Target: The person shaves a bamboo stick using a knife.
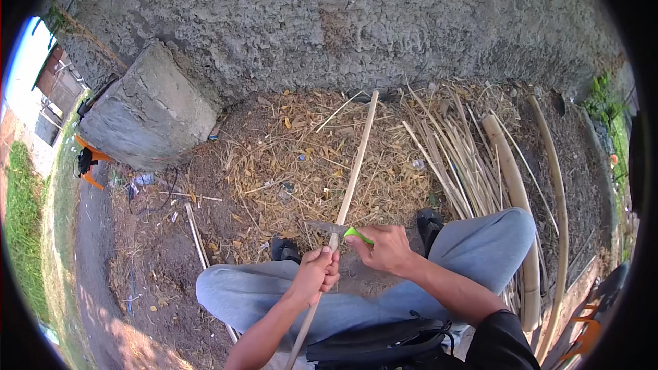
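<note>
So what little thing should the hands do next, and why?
I'd probably push the green-handled knife a little up the pale strip, away from the left hand: the right hand grips the knife, its blade lies across the strip, and the left hand holds the strip just below.

The knife handle (353,231) is bright green. The long stick (359,157) is pale tan. The trousers (486,240) are light blue. The bag (370,348) is black. The wall (445,14) is grey with a brown patch (336,31).
</note>
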